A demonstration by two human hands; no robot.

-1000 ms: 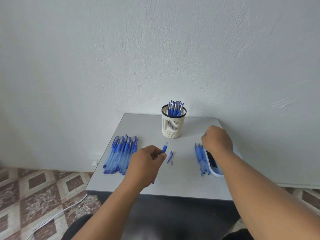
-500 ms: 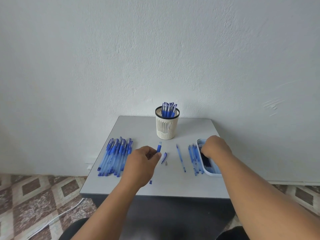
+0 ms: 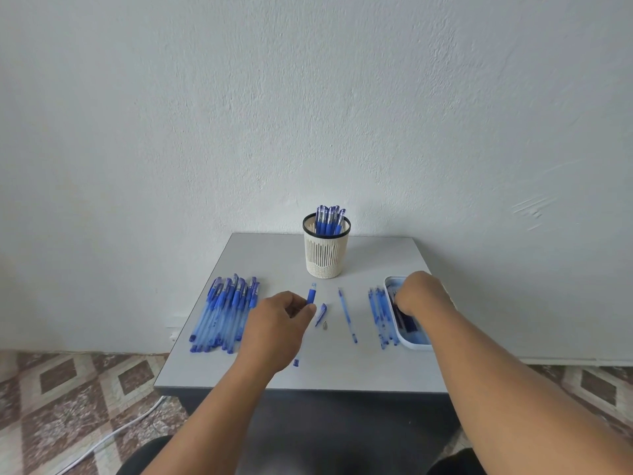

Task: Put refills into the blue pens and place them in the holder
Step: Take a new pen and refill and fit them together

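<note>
My left hand [image 3: 274,329] pinches the light, stiff pen barrel [image 3: 311,295] mid-shaft, right hand [image 3: 419,293] curled in the tray [image 3: 416,344], grip unclear; take the thin, bendy refill [image 3: 347,315] mid-length.

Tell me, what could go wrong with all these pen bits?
The tiny metal tip and the cap lie loose on the table beside the left hand, which holds a pen barrel; a nudge might send them off. The right hand, reaching into the tray, could brush the refills beside it out of line.
</note>
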